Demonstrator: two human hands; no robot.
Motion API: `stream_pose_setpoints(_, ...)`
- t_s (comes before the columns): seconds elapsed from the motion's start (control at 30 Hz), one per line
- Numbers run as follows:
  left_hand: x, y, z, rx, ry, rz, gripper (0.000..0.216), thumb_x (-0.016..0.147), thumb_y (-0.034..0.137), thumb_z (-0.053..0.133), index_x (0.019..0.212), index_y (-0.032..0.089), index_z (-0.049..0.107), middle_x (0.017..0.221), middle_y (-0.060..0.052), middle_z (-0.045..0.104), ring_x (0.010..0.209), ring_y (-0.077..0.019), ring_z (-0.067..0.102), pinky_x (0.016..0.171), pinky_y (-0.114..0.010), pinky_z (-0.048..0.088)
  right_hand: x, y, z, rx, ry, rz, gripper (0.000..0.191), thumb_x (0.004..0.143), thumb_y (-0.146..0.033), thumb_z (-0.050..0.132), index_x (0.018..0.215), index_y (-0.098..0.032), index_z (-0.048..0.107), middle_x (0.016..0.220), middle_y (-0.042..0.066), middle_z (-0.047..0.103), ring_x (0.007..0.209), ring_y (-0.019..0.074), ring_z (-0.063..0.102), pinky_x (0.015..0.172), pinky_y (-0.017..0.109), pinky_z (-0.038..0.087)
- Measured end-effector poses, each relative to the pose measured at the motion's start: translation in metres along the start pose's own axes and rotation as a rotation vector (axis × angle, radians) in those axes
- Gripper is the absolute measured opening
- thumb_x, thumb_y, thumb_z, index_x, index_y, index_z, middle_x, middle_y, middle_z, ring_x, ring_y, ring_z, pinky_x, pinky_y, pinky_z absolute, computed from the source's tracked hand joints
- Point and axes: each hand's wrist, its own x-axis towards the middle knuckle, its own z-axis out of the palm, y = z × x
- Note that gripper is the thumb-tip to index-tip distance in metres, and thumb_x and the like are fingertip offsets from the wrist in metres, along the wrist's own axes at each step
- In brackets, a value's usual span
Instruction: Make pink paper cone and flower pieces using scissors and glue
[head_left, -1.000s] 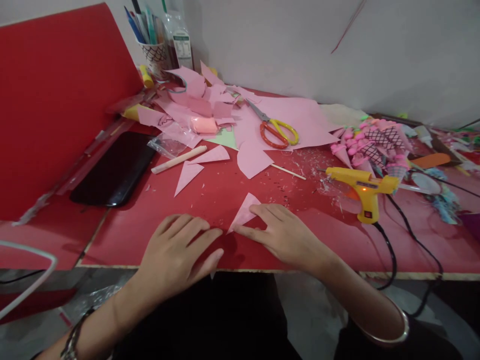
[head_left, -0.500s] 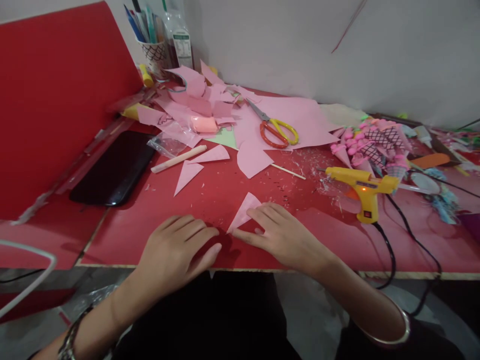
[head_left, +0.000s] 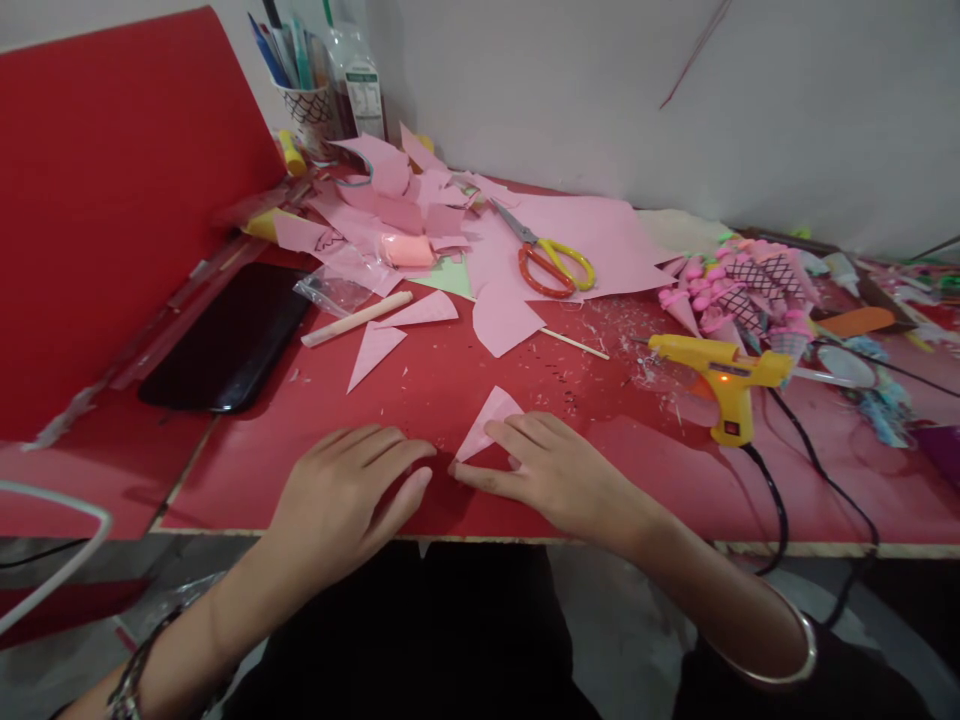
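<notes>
The right hand lies palm down on the red table near its front edge, its fingers stretched out flat and pressing on the lower part of a small pink paper triangle; it grips nothing, only holds the paper against the surface. The left hand rests just beside it, also open and flat, fingers pointing toward the triangle with the tips close to its lower left corner but apparently on the bare table. The triangle is pale pink, thin and flat, with one rounded corner pointing away from the person and its near side hidden under the right fingers. Farther back lie two more pink triangles beside a pale wooden stick, and behind them a loose heap of pink paper scraps with orange-and-yellow scissors on top of a large pink sheet. To the right a yellow glue gun stands on the table, its black cord running off the front edge, with a cluster of pink paper cones behind it. To the left lies a black phone, beside a curved red sheet, and a cup of pens stands by the wall.
</notes>
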Motion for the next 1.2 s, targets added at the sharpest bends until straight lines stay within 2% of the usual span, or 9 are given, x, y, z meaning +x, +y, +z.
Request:
stream_pose_setpoints(0.27,0.001,-0.001,0.0,0.019,-0.001,-0.019,0.03,0.086,0.03,0.033,0.082,0.017,0.06,0.072,-0.004,0.066,0.063,-0.0166,0.06,0.057,-0.029,0.047,-0.001,0.001,0.003,0.021,0.078,0.016,0.039,0.086,-0.01,0.037,0.117,-0.03,0.049,0.106,0.007,0.057,0.09,0.0166,0.051,0.074,0.031,0.042)
stream_pose_setpoints(0.47,0.0,0.0,0.002,0.045,-0.008,-0.021,0.032,0.087,0.032,0.032,0.085,0.019,0.061,0.073,-0.003,0.063,0.062,-0.0144,0.058,0.057,-0.026,0.046,-0.001,0.003,0.005,0.158,0.053,0.074,0.036,0.086,-0.011,0.034,0.114,-0.022,0.053,0.104,0.007,0.056,0.093,0.0164,0.048,0.078,0.031,0.042)
stream_pose_setpoints(0.63,0.002,0.008,0.004,0.154,0.01,0.117,0.031,0.086,0.033,0.034,0.1,0.023,0.06,0.087,-0.006,0.058,0.068,-0.0154,0.056,0.057,-0.027,0.045,-0.002,0.004,0.003,0.3,0.06,0.145,0.039,0.081,-0.006,0.036,0.113,-0.019,0.055,0.102,0.009,0.053,0.092,0.0182,0.045,0.08,0.034,0.043)
stream_pose_setpoints(0.77,0.007,0.013,0.008,0.217,0.003,0.166,0.031,0.083,0.04,0.041,0.099,0.022,0.061,0.097,-0.009,0.058,0.072,-0.0187,0.055,0.062,-0.032,0.045,-0.001,0.007,-0.001,0.411,0.055,0.168,0.038,0.079,-0.006,0.037,0.113,-0.013,0.052,0.102,0.009,0.053,0.092,0.0174,0.044,0.082,0.034,0.043)
stream_pose_setpoints(0.97,0.01,0.02,0.011,0.255,0.03,0.165,0.034,0.084,0.04,0.04,0.098,0.019,0.062,0.102,-0.01,0.059,0.074,-0.0197,0.055,0.066,-0.033,0.042,0.002,0.009,-0.002,0.346,0.03,0.143,0.037,0.074,-0.003,0.04,0.109,-0.009,0.054,0.099,0.011,0.055,0.088,0.019,0.045,0.08,0.034,0.045)
stream_pose_setpoints(1.2,0.015,0.026,0.009,0.26,0.004,0.139,0.035,0.084,0.042,0.039,0.096,0.019,0.062,0.1,-0.006,0.062,0.073,-0.0181,0.055,0.068,-0.032,0.038,0.0,0.012,0.001,0.218,0.062,0.16,0.036,0.076,-0.01,0.041,0.109,-0.011,0.054,0.103,0.011,0.057,0.093,0.0216,0.047,0.082,0.039,0.044)
